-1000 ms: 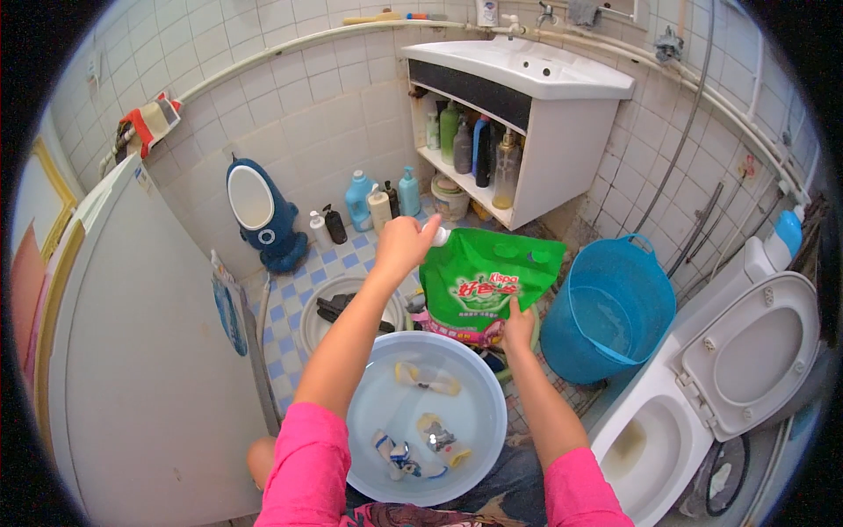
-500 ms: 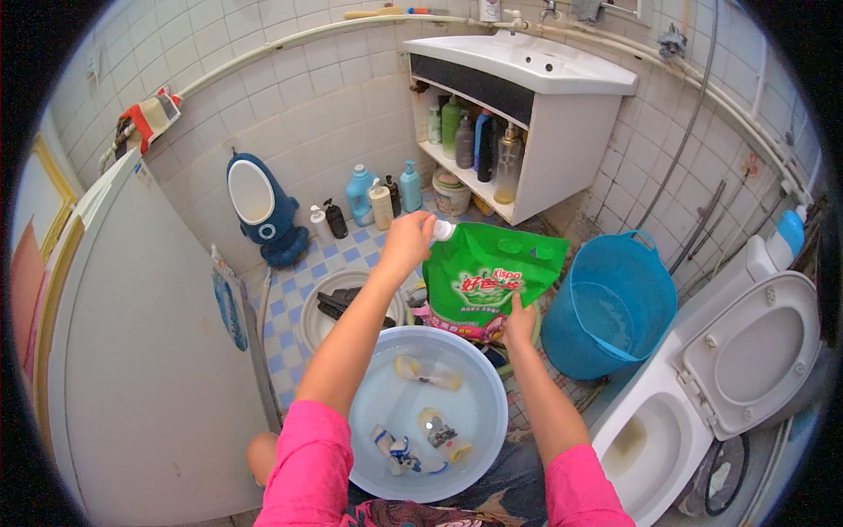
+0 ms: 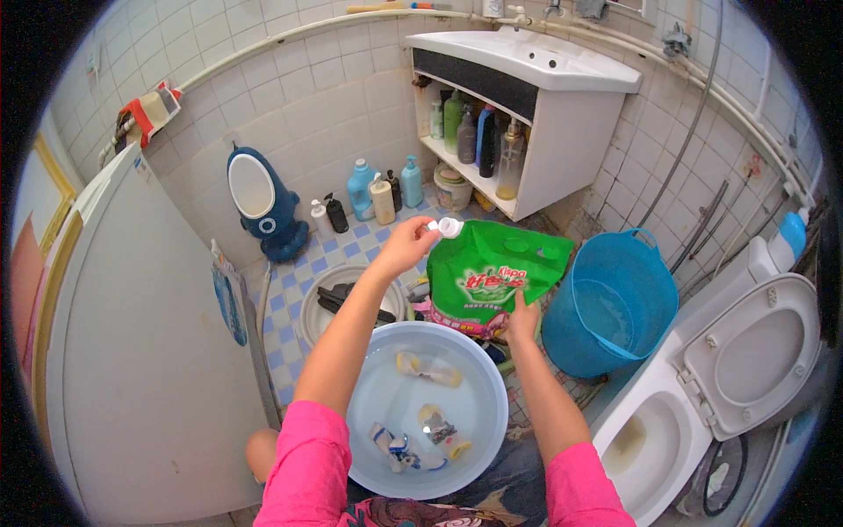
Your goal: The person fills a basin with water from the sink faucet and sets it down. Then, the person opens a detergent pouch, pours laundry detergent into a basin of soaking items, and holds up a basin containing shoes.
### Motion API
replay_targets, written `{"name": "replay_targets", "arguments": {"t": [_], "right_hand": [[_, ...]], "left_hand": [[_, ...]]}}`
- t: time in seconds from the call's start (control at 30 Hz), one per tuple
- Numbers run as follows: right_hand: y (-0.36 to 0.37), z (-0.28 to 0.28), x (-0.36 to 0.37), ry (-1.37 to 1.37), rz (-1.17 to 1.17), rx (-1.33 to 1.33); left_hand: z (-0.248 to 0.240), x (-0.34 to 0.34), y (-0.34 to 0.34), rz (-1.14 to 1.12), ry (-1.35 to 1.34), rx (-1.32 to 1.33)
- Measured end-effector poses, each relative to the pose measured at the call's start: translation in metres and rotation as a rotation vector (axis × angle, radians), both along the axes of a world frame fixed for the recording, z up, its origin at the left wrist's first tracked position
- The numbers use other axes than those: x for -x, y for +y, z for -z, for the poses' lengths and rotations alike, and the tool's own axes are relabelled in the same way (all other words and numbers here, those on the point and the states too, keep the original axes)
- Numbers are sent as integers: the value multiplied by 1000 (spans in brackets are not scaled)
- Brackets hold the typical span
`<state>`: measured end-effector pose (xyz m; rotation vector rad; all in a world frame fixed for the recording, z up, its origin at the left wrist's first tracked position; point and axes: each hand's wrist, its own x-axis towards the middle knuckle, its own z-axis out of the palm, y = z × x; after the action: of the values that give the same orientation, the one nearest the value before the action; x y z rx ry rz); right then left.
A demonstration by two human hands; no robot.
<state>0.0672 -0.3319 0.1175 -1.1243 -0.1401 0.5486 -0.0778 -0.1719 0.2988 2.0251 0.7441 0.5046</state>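
My right hand (image 3: 522, 319) grips the lower right side of a green laundry detergent pouch (image 3: 496, 255), thumb on its front. The pouch is held up just beyond the basin, its white spout (image 3: 450, 228) at the upper left. Beside the spout, my left hand (image 3: 409, 246) pinches a small white cap (image 3: 433, 226); the fingers partly hide it. Below my arms stands a pale blue basin (image 3: 499, 400) of water. Several small socks lie in it, among them a yellow-and-white one (image 3: 428, 369) and a blue-and-white one (image 3: 406, 451).
A blue bucket (image 3: 571, 307) with water stands at the right, near the open toilet (image 3: 659, 439). Behind the basin, a white tub (image 3: 307, 321) holds dark cloth. Several bottles (image 3: 360, 189) line the wall beside the sink cabinet (image 3: 571, 140). A white door panel (image 3: 158, 351) bounds the left.
My left fingers have shifted slightly left, off the spout, which now shows its open end. The pouch has tilted a little and moved slightly right.
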Motion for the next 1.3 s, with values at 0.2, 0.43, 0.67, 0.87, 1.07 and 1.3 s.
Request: {"name": "replay_targets", "arguments": {"t": [0.2,0.43,0.67,0.87,1.07,1.3], "right_hand": [[3,9,-18,75,-69,25],[3,-21,-24,81,-55,-80],[-32,-93,-20,-245,19,264],[-57,-136,-13,-814,163,517],[-75,-184,19,-986,165,621],[-96,-220,44,-1030,242,753]], "left_hand": [[49,16,-12,-262,-221,233],[77,18,-37,-253,-513,458],[75,15,-52,-254,-760,668],[50,30,-68,-230,-844,855],[64,64,-87,-340,-801,922],[102,95,-136,-226,-708,1214]]}}
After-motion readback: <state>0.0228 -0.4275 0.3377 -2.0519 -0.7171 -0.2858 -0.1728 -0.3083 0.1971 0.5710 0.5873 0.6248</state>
